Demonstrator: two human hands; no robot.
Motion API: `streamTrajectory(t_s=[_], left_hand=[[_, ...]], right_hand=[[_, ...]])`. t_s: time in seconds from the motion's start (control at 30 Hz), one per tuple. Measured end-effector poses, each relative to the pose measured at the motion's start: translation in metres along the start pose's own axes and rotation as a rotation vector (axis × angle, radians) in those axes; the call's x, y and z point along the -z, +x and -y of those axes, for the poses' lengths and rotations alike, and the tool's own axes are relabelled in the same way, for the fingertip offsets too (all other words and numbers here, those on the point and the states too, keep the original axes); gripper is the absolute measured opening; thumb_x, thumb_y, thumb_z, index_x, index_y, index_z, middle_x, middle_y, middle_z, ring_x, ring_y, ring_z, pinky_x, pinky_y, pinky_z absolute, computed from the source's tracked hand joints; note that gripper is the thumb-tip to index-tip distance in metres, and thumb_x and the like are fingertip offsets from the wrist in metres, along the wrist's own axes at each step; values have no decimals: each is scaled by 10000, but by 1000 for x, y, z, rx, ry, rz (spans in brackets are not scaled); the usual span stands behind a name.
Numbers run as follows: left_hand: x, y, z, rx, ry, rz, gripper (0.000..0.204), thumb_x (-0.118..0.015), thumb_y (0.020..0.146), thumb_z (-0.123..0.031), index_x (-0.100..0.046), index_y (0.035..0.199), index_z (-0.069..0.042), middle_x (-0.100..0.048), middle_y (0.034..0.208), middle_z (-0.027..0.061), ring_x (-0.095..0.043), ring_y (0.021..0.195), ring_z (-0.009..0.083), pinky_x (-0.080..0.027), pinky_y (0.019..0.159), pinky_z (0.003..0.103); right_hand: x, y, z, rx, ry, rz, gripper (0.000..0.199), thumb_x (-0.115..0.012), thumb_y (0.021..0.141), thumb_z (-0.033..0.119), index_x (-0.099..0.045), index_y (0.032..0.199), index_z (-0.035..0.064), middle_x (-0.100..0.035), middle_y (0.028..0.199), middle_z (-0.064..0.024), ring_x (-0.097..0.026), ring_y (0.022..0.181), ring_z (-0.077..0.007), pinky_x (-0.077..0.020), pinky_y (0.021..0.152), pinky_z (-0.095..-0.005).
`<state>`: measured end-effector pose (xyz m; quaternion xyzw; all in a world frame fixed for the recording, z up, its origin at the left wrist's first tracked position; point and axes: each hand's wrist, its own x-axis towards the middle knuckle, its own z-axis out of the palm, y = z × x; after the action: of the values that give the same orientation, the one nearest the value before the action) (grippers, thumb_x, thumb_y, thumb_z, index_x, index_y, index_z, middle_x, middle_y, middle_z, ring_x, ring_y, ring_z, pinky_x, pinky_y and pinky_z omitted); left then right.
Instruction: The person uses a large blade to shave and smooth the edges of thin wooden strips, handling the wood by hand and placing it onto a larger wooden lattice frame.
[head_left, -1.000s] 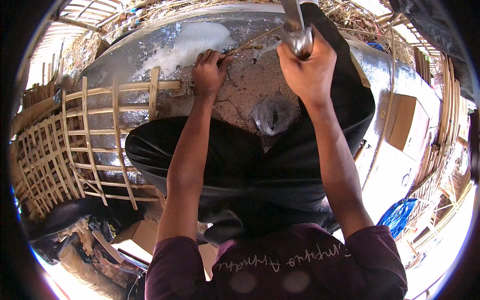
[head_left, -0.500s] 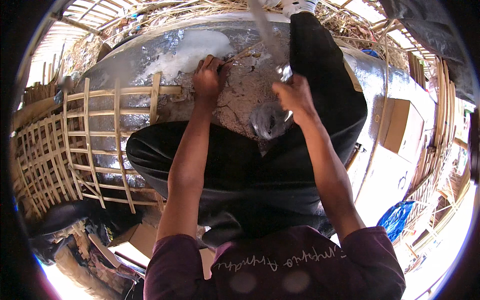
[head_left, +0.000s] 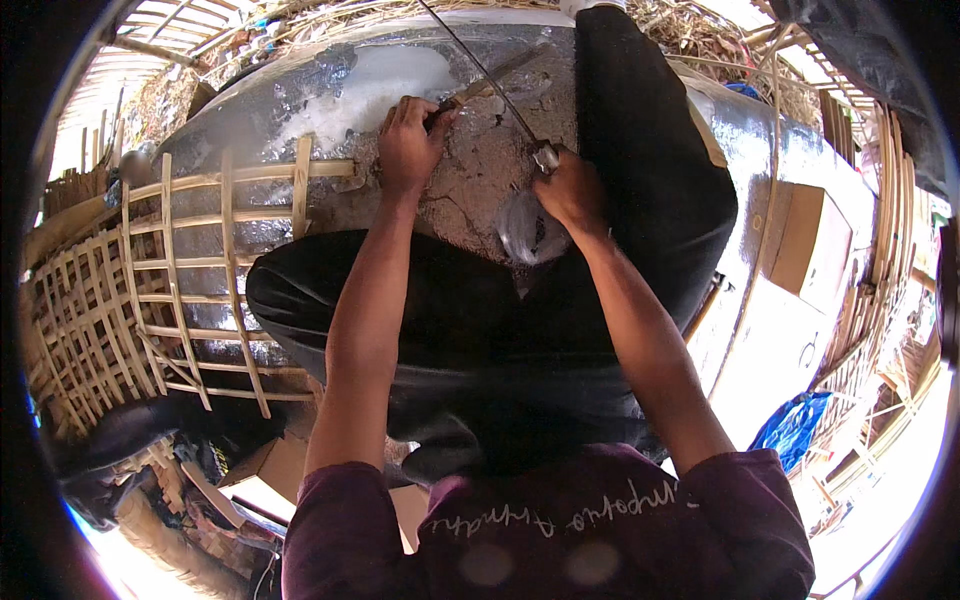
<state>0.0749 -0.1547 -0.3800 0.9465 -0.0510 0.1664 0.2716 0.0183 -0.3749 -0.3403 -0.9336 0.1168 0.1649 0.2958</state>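
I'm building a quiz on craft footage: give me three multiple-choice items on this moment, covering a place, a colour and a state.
1. Where is the bamboo lattice? A beside the left forearm; B right of the right forearm; C on the lap
2. Sleeve colour? A white; B maroon; C green
3. The right hand is: A open flat; B closed on a blade handle; C in a pocket

A: the lattice fills the left side of the view. B: both sleeves are maroon. B: its fingers wrap the long blade at its handle.

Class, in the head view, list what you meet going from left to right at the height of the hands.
Bamboo lattice → left hand → right hand → cardboard box
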Motion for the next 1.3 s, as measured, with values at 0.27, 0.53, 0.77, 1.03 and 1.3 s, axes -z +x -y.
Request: streamTrajectory(t_s=[0.27,0.53,0.77,1.03,1.3], left_hand=[[-1,15,8,-89,-91,-84,293,-708,806,-317,-614,890,-52,-603,827,94,-592,763,292,-486,683,404],[3,11,4,-158,-76,-27,171,-677,825,-199,-614,826,-40,-587,850,105,-585,820,318,-481,694,414],[6,10,1,-109,-153,6,108,-666,801,-171,-613,810,-77,-579,865,57,-573,826,298,-479,721,422],[1,11,0,-127,-137,1,126,-671,818,-158,-610,819,-48,-593,854,95,-569,806,332,-476,698,432],[5,13,2,-103,-87,-48,76,-680,789,-147,-633,797,-88,-600,827,45,-574,770,307,-488,692,407]], right_hand=[[22,6,18,58,47,-64,320,-641,733,137,-630,1027,10,-670,935,-206,-658,887,-351,-525,756,-422],[21,4,29,42,59,-80,314,-640,736,145,-634,1038,60,-670,902,-209,-659,870,-365,-530,725,-442],[41,10,49,199,55,-252,220,-655,736,151,-628,930,50,-659,741,-158,-660,714,-340,-506,615,-380],[1,9,12,187,63,-214,304,-696,732,148,-633,1000,21,-674,854,-196,-672,805,-350,-523,680,-415],[15,10,28,44,30,-78,304,-667,745,149,-637,1022,26,-679,884,-198,-667,843,-358,-524,734,-425]])
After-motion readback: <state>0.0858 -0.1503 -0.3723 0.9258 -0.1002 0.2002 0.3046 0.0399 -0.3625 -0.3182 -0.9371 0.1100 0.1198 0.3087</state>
